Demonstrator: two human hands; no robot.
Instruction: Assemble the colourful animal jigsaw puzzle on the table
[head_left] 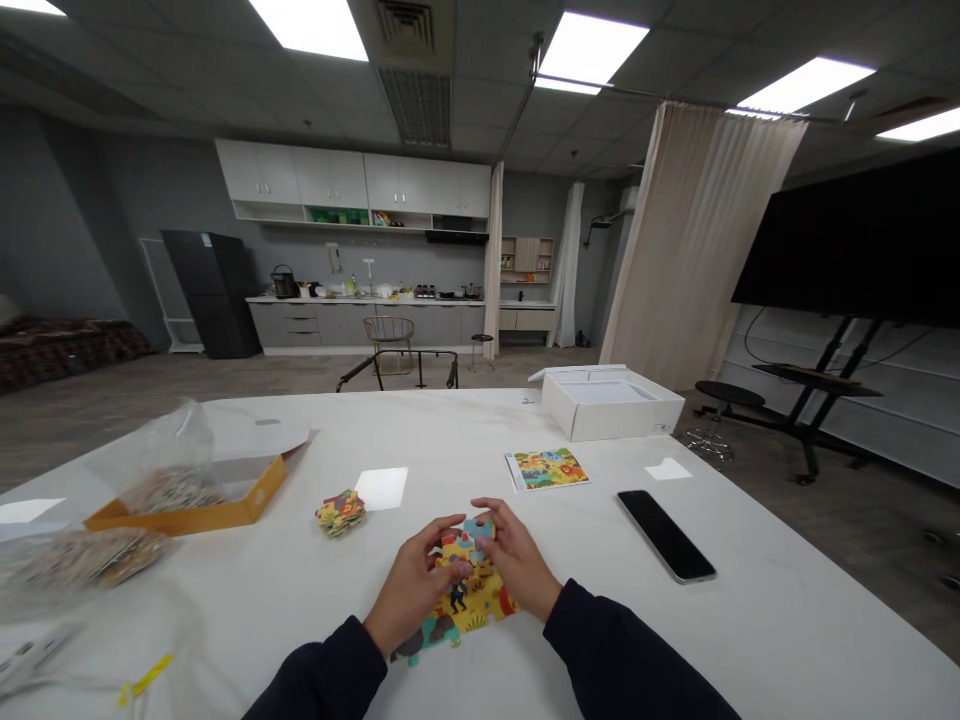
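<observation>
Cataloguing the head view, which I follow from afar: one jigsaw puzzle [478, 612], part-assembled, flat on the white table [442, 430] directly under both hands; yellow ground, a small figure in dark blue, a red-orange patch at right, grey rounded shapes on teal at the lower left, knobbed outer edge. Left hand [414, 578]: curved over the puzzle's left side, thumb laid across it; grip, I cannot tell. Right hand [519, 566]: thumb and forefinger bent about a light-blue piece [478, 528] at the far edge; whether pinching, I cannot tell. Both hands hide much of the upper part from me. Surroundings: one heap of loose pieces [340, 513], beyond the left hand; one picture card [551, 468], past the right; one black phone [666, 536], farther right; one white box [626, 418], behind the card; one yellow box [251, 502], far left, holding a plastic bag [174, 455]; a second bag [94, 558], nearer.
</observation>
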